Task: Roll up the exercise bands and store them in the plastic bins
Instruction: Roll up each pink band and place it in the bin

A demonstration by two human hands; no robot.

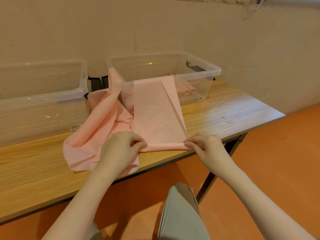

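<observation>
— How's the light?

— Warm and soft, fairly dim, with an orange-beige cast over everything. Shadows are faint; a darker patch lies under the table [225, 108].

— Any glare?

— Small bright glints on the rim of the right bin [204, 73] and the wall of the left bin [43, 116].

— Sharpness?

— Decent in the middle. Toward the edges the picture softens, and the wide lens bows the table edge and wall lines.
</observation>
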